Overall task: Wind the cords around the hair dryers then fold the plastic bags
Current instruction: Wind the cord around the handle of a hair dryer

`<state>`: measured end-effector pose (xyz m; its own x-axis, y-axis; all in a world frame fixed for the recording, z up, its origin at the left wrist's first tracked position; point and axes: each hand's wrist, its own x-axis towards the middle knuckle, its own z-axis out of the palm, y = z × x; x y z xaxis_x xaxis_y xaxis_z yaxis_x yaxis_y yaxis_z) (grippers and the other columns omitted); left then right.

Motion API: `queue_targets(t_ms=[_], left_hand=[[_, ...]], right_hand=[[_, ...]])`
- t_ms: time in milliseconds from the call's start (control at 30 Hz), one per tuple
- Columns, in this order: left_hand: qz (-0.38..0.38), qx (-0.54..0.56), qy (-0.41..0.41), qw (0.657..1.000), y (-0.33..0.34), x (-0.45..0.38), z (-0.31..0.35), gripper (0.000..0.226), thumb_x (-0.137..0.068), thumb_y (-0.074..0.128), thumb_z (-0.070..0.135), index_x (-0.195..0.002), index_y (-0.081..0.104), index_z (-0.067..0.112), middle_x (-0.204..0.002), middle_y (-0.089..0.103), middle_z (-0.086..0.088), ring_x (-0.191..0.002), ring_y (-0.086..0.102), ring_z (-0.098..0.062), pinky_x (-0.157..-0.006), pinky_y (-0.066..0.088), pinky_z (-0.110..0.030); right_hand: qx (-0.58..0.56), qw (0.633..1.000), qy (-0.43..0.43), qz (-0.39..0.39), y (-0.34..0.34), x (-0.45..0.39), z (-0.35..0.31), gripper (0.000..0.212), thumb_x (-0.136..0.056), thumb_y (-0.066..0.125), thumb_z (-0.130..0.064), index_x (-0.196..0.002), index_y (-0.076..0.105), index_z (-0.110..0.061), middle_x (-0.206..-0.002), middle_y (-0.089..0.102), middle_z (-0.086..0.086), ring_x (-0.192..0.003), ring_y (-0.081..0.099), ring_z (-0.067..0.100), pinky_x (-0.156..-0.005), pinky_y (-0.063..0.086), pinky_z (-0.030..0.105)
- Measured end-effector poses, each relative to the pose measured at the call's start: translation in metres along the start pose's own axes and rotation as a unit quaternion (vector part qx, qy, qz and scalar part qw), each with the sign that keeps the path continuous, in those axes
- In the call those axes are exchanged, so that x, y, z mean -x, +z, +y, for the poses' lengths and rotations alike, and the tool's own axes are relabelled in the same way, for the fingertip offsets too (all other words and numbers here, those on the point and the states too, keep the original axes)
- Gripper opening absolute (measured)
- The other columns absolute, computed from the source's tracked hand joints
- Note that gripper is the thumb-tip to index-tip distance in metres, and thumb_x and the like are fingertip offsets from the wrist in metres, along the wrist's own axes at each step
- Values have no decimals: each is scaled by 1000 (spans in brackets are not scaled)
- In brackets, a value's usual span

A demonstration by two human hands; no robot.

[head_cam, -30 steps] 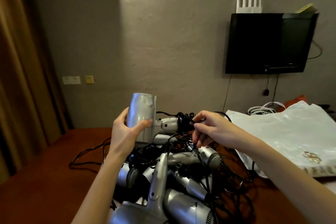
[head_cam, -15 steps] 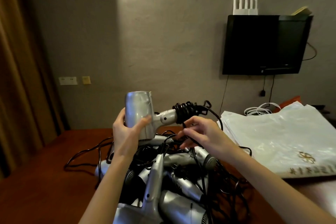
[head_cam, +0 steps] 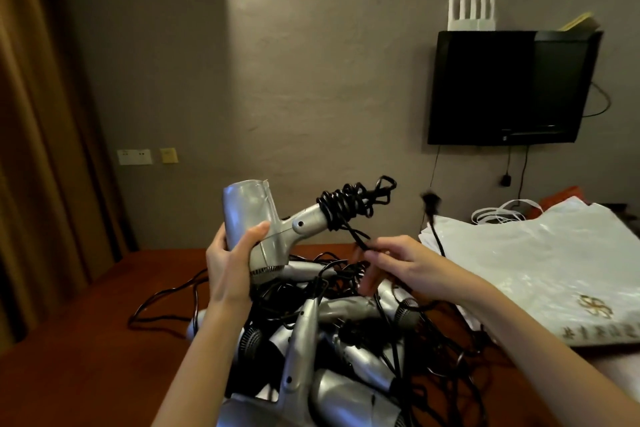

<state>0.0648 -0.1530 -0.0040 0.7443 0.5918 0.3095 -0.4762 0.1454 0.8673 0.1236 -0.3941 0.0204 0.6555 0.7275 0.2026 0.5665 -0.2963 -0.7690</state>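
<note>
Curtain: long brown fabric curtain (head_cam: 38, 149) hanging along the left edge of the view.
Wall sockets: white socket plate (head_cam: 134, 157) and a small yellow plate (head_cam: 169, 155) side by side on the grey wall, low down.
Desk: dark reddish-brown wooden desk (head_cam: 69, 357) carrying the hair dryers and the bags.
Left hand: left hand (head_cam: 230, 260) raised above the pile, fingers and thumb wrapped around the barrel of the held dryer.
Held dryer: silver plastic hair dryer (head_cam: 256, 222), lifted clear of the desk, nozzle up, handle pointing right and slightly upward.
Wound cord: black cord (head_cam: 349, 206) coiled in loose turns around the far end of the handle, one strand running down to the right hand.
Pile: heap of silver hair dryers with tangled black cords (head_cam: 332, 340) on the desk, directly below both hands.
Right hand: right hand (head_cam: 401, 263) just right of the held dryer, fingertips pinching the loose black strand.
Plug: black plug (head_cam: 430, 202), blurred, in the air above the bags' left edge.
Bags: stack of white translucent plastic bags (head_cam: 519, 263) lying flat on the right of the desk, gold emblem near the front edge.
Television: black flat-screen television (head_cam: 509, 87) mounted on the wall, a white router (head_cam: 471, 14) on its top.
</note>
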Motion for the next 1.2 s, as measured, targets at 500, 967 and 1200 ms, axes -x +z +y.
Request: queue_targets(t_ms=[500,967,1200], left_hand=[[-177,-46,-86,979,3,-5,21,76,-47,72,45,-106,63,-3,-73,66,-10,-59,63,-19,-47,49,-25],[-231,-198,0,953,-5,-2,24,59,-46,73,52,-95,66,20,-73,69,7,-68,65,-13,-56,53,-28],[-136,-228,88,960,-5,-2,18,57,-50,73,58,-101,62,33,-96,68,0,-89,67,-24,-74,58,-50]], right_hand=[[173,952,211,138,-60,-38,56,7,-91,64,-17,-93,60,-11,-68,51,3,-64,51,14,-43,42,8],[232,970,27,-63,-48,-35,-70,30,-90,64,-36,-77,75,-12,-52,30,-2,-45,22,11,-43,19,18],[301,953,32,-32,-15,-27,-81,39,-103,38,-25,-75,54,-2,-67,45,2,-60,41,14,-62,34,31]])
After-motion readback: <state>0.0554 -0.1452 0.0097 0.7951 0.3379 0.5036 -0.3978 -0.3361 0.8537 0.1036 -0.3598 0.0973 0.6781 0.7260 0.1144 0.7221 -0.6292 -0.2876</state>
